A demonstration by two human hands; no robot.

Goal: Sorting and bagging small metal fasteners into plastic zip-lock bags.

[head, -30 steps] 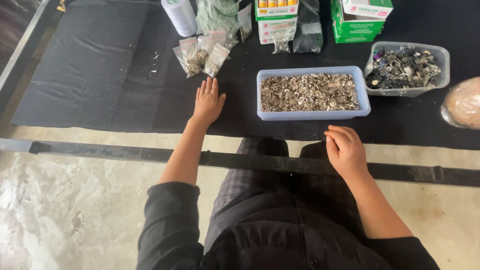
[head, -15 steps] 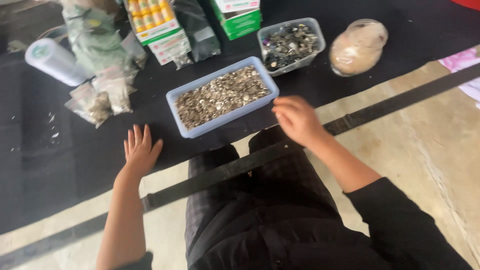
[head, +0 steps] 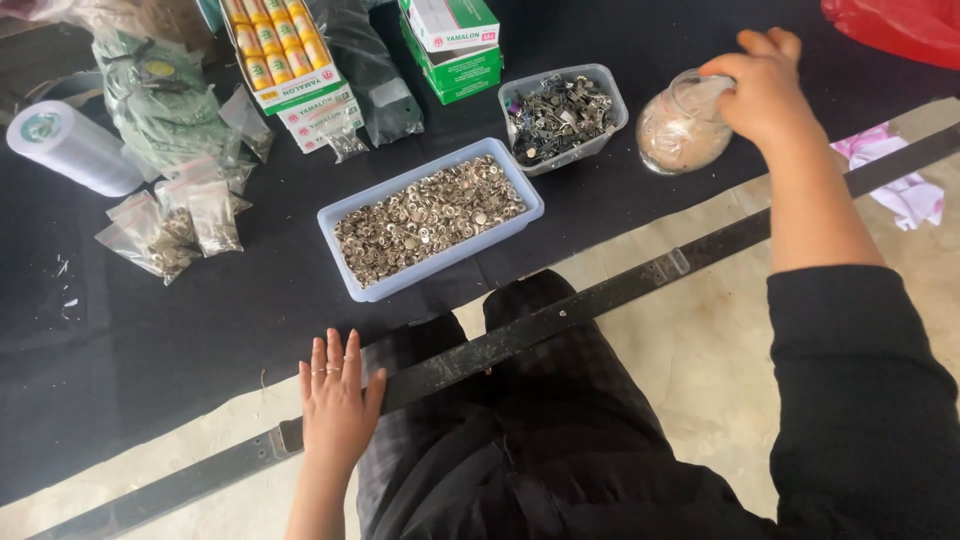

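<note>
My right hand [head: 765, 85] reaches out to the far right and closes its fingers on the top of a clear plastic bag [head: 680, 130] filled with small pale pieces. My left hand [head: 335, 400] lies flat, fingers spread, on the edge of the black cloth beside a black metal bar [head: 560, 315]. Between them sits a pale blue tray [head: 350, 275] full of small metal snap buttons. Behind it stands a clear tub [head: 585, 145] of darker metal parts.
At the left lie several small clear bags of metal parts [head: 170, 225], a white roll [head: 75, 150] and a green bundle [head: 165, 105]. Boxes [head: 455, 45] and a yellow-topped pack [head: 280, 50] stand at the back. A red bag [head: 890, 25] lies far right.
My right hand has moved from beside the blue tray out to the bag at the right and taken hold of it. My left hand slid back to the bar. The view has swung right.
</note>
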